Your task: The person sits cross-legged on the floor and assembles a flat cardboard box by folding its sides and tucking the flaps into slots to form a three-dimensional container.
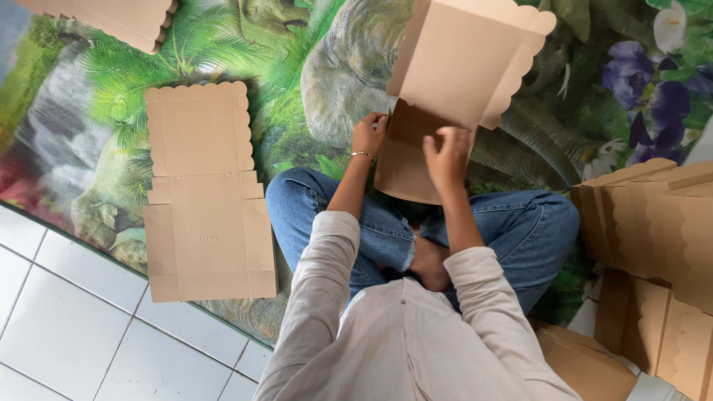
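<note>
I sit cross-legged in blue jeans on a mat printed with jungle plants and animals. A tan cardboard box blank (460, 67) with scalloped edges stands partly folded in front of my knees. My left hand (368, 134) grips its left side flap. My right hand (447, 157) presses on the lower panel near the middle, fingers curled over the card. The upper panel leans away from me, and the lower part is bent toward my lap.
A flat unfolded box blank (204, 193) lies on the mat to my left. Another blank (119, 18) shows at the top left corner. Folded tan boxes (653, 223) are stacked at my right. White floor tiles (67, 327) lie at the lower left.
</note>
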